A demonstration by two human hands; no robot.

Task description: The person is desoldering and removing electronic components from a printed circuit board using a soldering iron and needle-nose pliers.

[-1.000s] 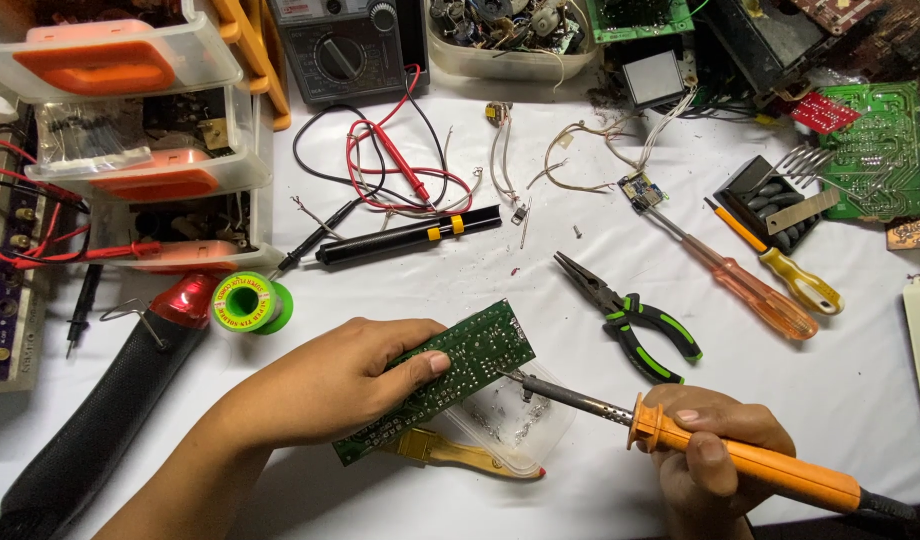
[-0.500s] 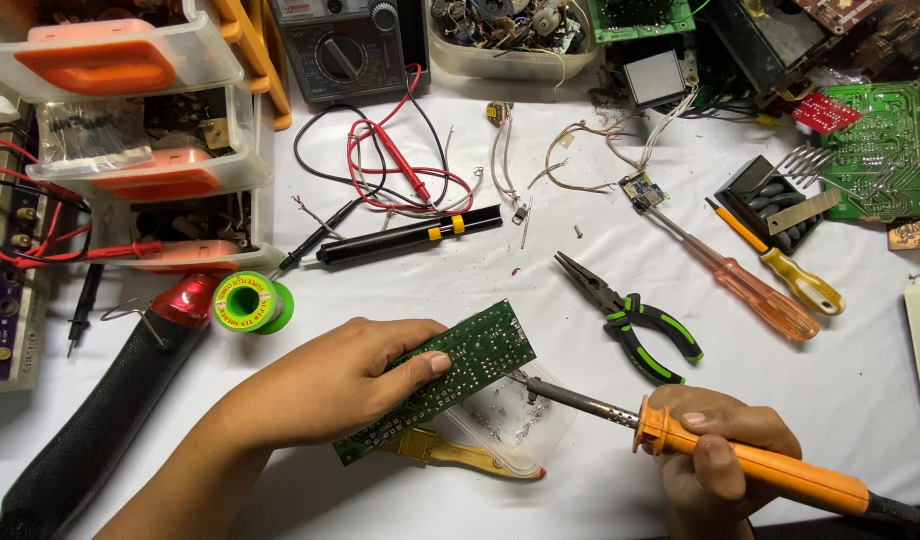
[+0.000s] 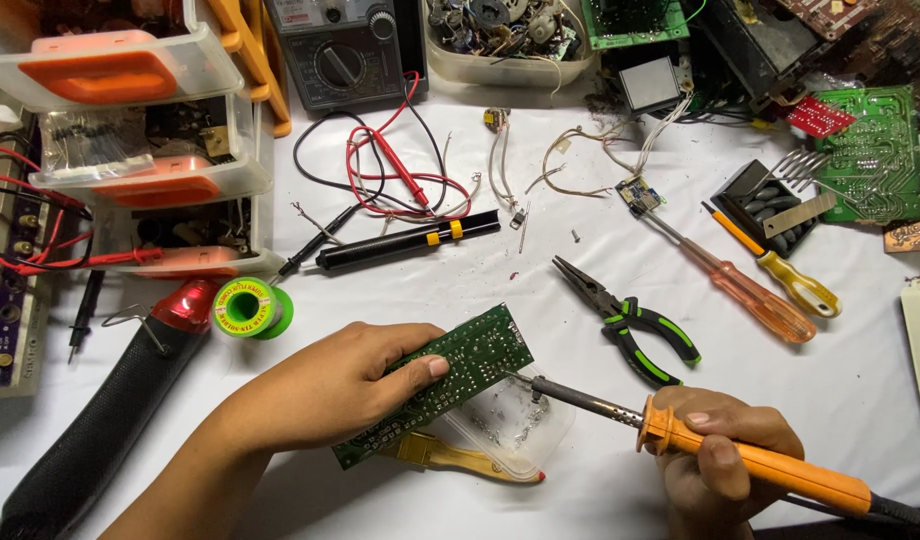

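Observation:
My left hand (image 3: 335,385) presses down on a long green circuit board (image 3: 470,365), solder side up, tilted over a clear plastic lid (image 3: 510,425). My right hand (image 3: 720,460) grips the orange handle of a soldering iron (image 3: 760,465); its dark metal tip touches the board's right edge near the lid. A tool with a translucent yellow handle (image 3: 460,458) lies partly under the board.
On the white table lie green-handled pliers (image 3: 630,320), two screwdrivers (image 3: 750,295), a black pen-shaped tool (image 3: 410,245), a green solder spool (image 3: 250,308), a black and red sleeve-like tool (image 3: 110,410), a multimeter (image 3: 345,50) with red and black leads, parts drawers (image 3: 130,150), other circuit boards (image 3: 870,150).
The soldering iron and my right hand have shifted very slightly to the right. The left hand and the board stay where they were.

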